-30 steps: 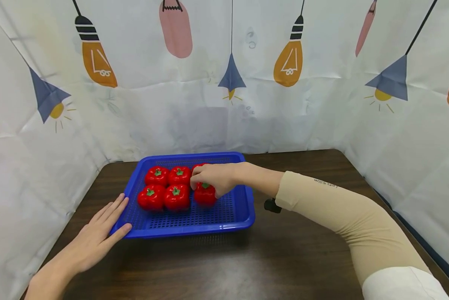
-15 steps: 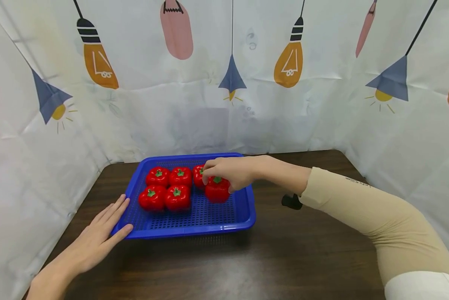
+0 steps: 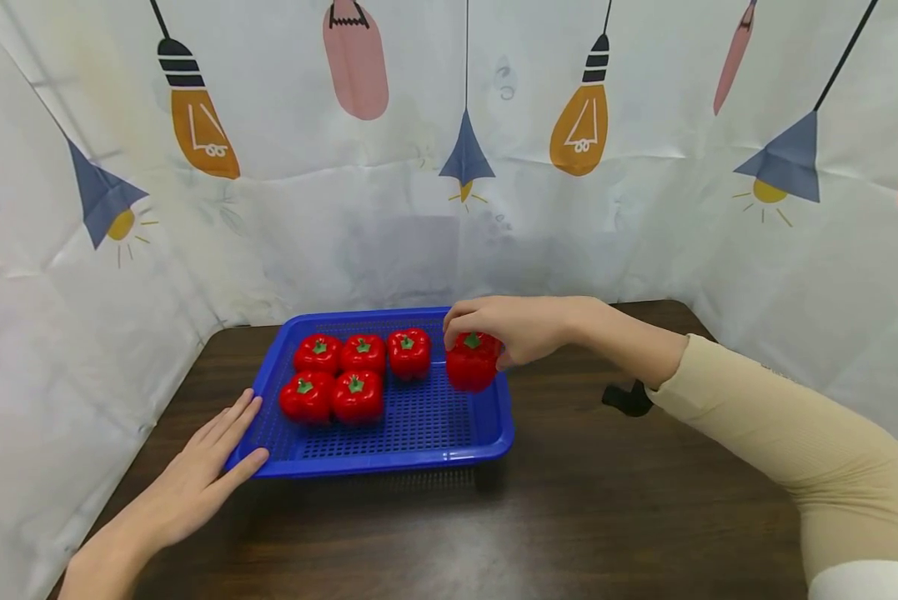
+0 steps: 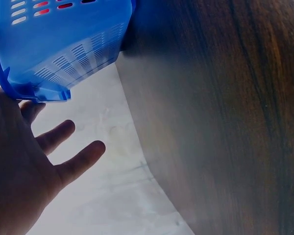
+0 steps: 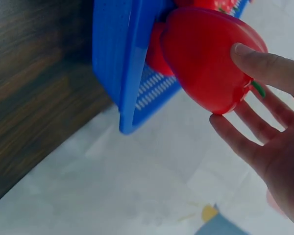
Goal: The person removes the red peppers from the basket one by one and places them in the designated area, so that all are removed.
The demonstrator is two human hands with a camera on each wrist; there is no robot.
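Observation:
My right hand [image 3: 519, 325] grips a red bell pepper [image 3: 474, 363] with a green stem, held over the right end of the blue basket [image 3: 388, 463]. In the right wrist view the thumb and fingers of the right hand [image 5: 279, 147] pinch the held bell pepper [image 5: 210, 58] around its stem end. Several other red bell peppers [image 3: 357, 397] sit in the left and middle of the basket. At the basket's left front corner my left hand [image 3: 201, 475] rests on the rim with straight, spread fingers; the left wrist view shows the basket [image 4: 63, 39] against that hand [image 4: 24, 161].
The basket stands on a dark wooden table [image 3: 606, 500]. A white patterned curtain [image 3: 388, 233] encloses the back and both sides. A small black object [image 3: 629, 399] shows under the right wrist.
The right hand has lifted one bell pepper from the front row and carried it to the right, uncovering the pepper behind. The left hand stays on the rim.

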